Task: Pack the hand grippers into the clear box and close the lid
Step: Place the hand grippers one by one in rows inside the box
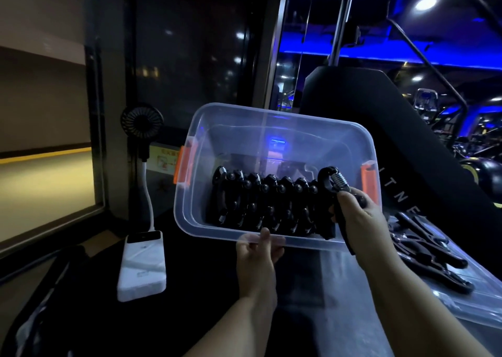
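Inside clear box (190, 210) | black hand grippers (260, 204) in row | right hand (355, 215) grips one

Clear glossy plastic box (190, 212) (orange plastic latches (182, 165)); matt black hand grippers (260, 202) with shiny metal springs.

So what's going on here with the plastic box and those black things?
A person is packing hand grippers into a clear box. The left hand grips the box's near rim, tilting it toward the camera. The right hand holds one hand gripper at the right end of a row of grippers already inside. More grippers lie on the clear lid to the right, so the box isn't closed yet.
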Demonstrator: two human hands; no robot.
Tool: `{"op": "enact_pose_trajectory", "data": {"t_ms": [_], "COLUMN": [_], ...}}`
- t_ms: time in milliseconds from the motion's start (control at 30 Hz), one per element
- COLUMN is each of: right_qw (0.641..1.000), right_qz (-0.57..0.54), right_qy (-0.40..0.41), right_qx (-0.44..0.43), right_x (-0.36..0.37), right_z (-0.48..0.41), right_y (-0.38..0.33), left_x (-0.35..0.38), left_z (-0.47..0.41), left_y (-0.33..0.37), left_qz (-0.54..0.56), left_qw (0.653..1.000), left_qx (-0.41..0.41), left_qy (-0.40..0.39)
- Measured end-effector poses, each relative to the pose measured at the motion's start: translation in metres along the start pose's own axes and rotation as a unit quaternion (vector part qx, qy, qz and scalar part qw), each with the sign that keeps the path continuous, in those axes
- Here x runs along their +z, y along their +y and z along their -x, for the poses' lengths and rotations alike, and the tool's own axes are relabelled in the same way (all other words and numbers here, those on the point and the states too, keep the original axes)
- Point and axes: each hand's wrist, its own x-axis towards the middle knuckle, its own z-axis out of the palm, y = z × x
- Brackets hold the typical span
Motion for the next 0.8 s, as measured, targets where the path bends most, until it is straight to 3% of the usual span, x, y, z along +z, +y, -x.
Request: {"op": "enact_pose_trajectory", "data": {"t_ms": [167, 400, 467, 533, 600, 700, 800], "right_qw": [0.986, 0.902, 0.929, 0.965, 0.966, 0.967, 0.971], "right_qz": [0.168, 0.424, 0.349, 0.164, 0.061, 0.007, 0.054], "right_qy": [0.011, -0.075, -0.119, -0.165, -0.183, -0.179, -0.17], "right_qx": [0.008, 0.0, 0.036, 0.124, 0.172, 0.179, 0.159], "right_x": [-0.003, -0.01, -0.009, -0.005, -0.001, 0.009, 0.021], "right_z": [-0.014, -0.026, -0.026, -0.026, -0.027, -0.025, -0.022], "right_y": [0.0, -0.011, -0.014, -0.017, -0.017, -0.015, -0.008], "left_x": [-0.012, -0.022, -0.022, -0.02, -0.021, -0.026, -0.033], "left_z": [-0.016, -0.026, -0.029, -0.032, -0.032, -0.033, -0.037], "left_y": [0.009, 0.015, 0.019, 0.023, 0.027, 0.028, 0.027], "left_qz": [0.004, -0.008, -0.002, 0.003, 0.002, -0.007, -0.019], "left_qw": [1.0, 0.999, 0.998, 0.998, 0.998, 0.998, 0.998], "left_qx": [0.017, 0.041, 0.055, 0.06, 0.057, 0.055, 0.052], "left_qy": [-0.003, 0.017, 0.032, 0.034, 0.027, 0.016, 0.009]}}
